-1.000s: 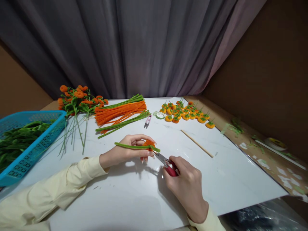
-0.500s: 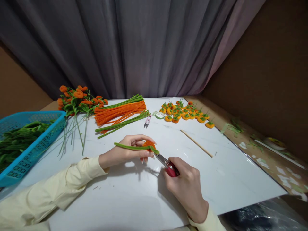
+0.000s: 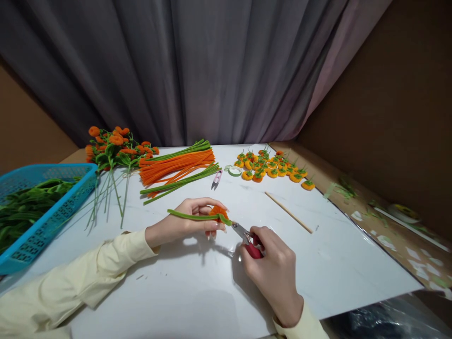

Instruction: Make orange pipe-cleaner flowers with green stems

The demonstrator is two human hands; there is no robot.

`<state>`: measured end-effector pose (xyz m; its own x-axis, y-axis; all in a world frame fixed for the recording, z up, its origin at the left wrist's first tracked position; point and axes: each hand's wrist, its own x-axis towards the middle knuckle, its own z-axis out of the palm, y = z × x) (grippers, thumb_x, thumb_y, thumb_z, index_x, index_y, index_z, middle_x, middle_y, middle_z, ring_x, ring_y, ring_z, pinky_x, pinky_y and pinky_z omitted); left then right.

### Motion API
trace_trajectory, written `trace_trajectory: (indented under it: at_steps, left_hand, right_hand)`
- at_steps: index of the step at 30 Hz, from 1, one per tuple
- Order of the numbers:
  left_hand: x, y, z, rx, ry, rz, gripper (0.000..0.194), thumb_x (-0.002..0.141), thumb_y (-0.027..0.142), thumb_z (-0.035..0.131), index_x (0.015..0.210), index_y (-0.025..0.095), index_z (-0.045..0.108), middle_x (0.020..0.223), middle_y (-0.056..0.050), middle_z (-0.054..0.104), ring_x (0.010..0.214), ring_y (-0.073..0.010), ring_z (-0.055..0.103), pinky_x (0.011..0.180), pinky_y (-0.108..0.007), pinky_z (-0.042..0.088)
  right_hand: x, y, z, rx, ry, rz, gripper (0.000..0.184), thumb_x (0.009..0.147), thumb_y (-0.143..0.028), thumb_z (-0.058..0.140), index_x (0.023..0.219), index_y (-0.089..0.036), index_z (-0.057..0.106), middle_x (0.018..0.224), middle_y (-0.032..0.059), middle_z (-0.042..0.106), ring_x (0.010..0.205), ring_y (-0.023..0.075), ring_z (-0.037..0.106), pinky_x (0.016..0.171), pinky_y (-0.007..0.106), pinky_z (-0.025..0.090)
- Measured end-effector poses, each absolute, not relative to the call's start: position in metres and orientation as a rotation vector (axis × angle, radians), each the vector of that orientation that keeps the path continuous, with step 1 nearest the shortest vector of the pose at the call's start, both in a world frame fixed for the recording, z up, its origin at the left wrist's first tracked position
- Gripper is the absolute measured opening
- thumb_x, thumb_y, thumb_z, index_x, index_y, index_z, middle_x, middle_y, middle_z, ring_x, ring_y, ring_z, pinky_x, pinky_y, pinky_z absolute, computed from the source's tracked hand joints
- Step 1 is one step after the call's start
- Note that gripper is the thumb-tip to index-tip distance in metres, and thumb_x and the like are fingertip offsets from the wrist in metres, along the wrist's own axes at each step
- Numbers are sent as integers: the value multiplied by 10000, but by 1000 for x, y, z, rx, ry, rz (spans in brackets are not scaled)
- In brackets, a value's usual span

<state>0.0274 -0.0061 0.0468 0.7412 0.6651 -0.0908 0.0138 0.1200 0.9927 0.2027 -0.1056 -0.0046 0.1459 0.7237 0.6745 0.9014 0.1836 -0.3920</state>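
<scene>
Between the thumb and fingers of my left hand [image 3: 189, 221] is an orange pipe-cleaner flower head [image 3: 218, 213]. A green pipe cleaner [image 3: 192, 217] lies across it, its long end reaching left over the hand and its short end pointing right. My right hand [image 3: 273, 266] is closed around the red handles of small pliers [image 3: 243, 234]. The pliers' metal tip is at the right end of the green pipe cleaner; whether the jaws touch it I cannot tell. Fingers hide part of the flower head.
Behind my hands lie orange pipe cleaners [image 3: 176, 165], pink thread snips [image 3: 216, 180] and green tape [image 3: 235, 171]. Several flower heads [image 3: 271, 167] and a wooden stick [image 3: 287, 212] are at the right. Left are a blue basket [image 3: 52, 214] of leaves and stemmed flowers [image 3: 116, 140].
The pliers have drawn slightly right, from overlapping the green pipe cleaner's short end to its very tip. My left hand has stayed in place with the flower head.
</scene>
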Motion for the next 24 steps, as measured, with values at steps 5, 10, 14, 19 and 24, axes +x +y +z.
trace_trajectory:
  at_steps: [5, 10, 14, 19, 24]
  left_hand:
    - [26, -7, 47, 1397, 608, 527, 314, 732, 176, 690, 1024, 124, 584, 775, -48, 680, 562, -90, 574, 549, -220, 474]
    - [26, -7, 47, 1374, 607, 519, 315, 728, 172, 690, 1020, 125, 582, 781, -50, 679, 563, -89, 570, 559, -228, 477]
    - [26, -6, 45, 1377, 602, 512, 313, 731, 173, 688, 1020, 123, 578, 788, -54, 677, 565, -88, 568, 567, -234, 477]
    - [25, -6, 45, 1387, 610, 501, 327, 732, 197, 692, 1030, 128, 577, 799, -59, 674, 573, -96, 567, 571, -245, 476]
    - [24, -3, 37, 1410, 618, 492, 339, 731, 214, 694, 1035, 125, 576, 794, -53, 660, 598, -103, 569, 585, -243, 470]
  right_hand:
    - [204, -106, -4, -1612, -1643, -269, 76, 675, -128, 457, 700, -174, 512, 578, -13, 483, 520, 120, 424, 505, 243, 307]
    - [203, -106, -5, -1606, -1659, -254, 73, 684, -135, 457, 702, -176, 515, 581, -9, 480, 528, 129, 427, 508, 251, 300]
    - [204, -106, -5, -1611, -1671, -248, 80, 680, -124, 459, 705, -171, 519, 585, -8, 479, 534, 130, 428, 511, 251, 298]
    - [201, -106, -6, -1605, -1671, -259, 85, 682, -129, 455, 696, -170, 528, 578, -6, 484, 534, 130, 435, 508, 250, 296]
    - [210, -106, 0, -1666, -1640, -200, 68, 678, -170, 481, 706, -179, 542, 587, -6, 525, 536, 134, 474, 514, 243, 351]
